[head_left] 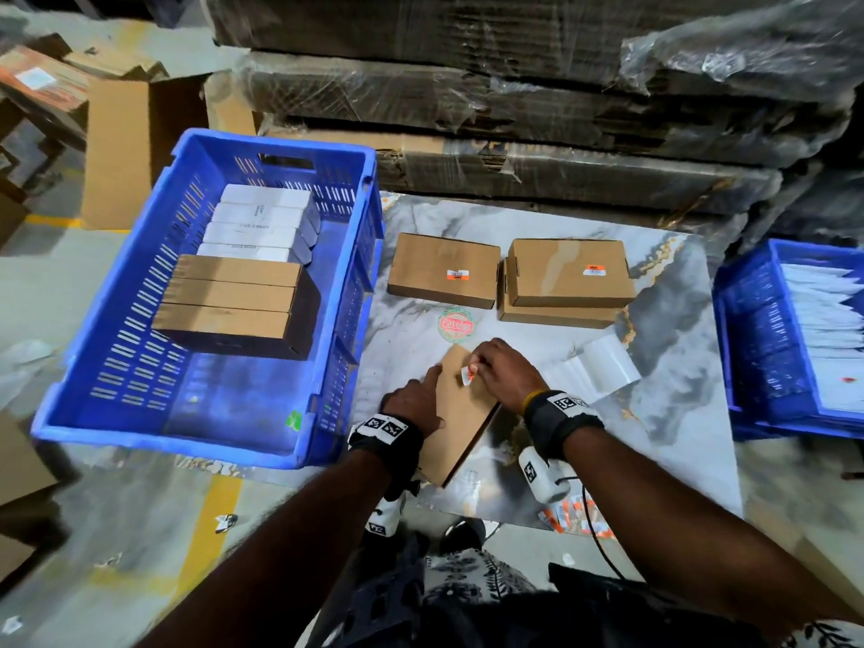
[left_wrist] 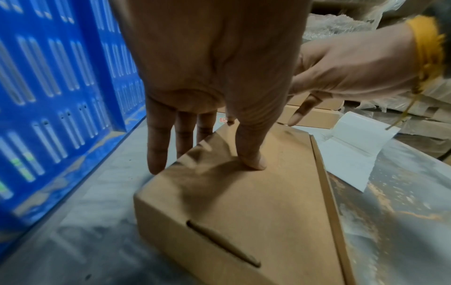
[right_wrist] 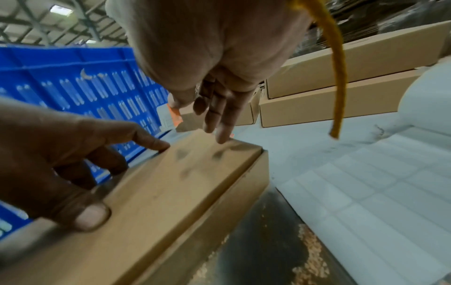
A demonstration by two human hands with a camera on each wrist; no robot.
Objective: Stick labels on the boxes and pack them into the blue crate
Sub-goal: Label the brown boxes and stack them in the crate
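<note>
A plain brown box (head_left: 460, 413) (left_wrist: 244, 202) (right_wrist: 171, 192) lies on the marble slab (head_left: 654, 413), just right of the blue crate (head_left: 163, 441). My left hand (head_left: 416, 402) (left_wrist: 185, 135) steadies its left edge, with the thumb pressed on the top and straight fingers down the side. My right hand (head_left: 484, 367) (right_wrist: 214, 115) hovers over the box's far end and pinches a small white and orange label (head_left: 466, 375) (right_wrist: 168, 115), which is close above the top. In the crate stand several white boxes (head_left: 262, 226) and three brown boxes (head_left: 229, 297).
Behind my hands lie a labelled brown box (head_left: 444, 268) and another labelled box (head_left: 570, 271) stacked on a third. A white label backing sheet (head_left: 589, 367) lies to the right. A second blue crate (head_left: 748, 343) of white packets stands far right. Wrapped cardboard stacks (head_left: 514, 109) rise behind.
</note>
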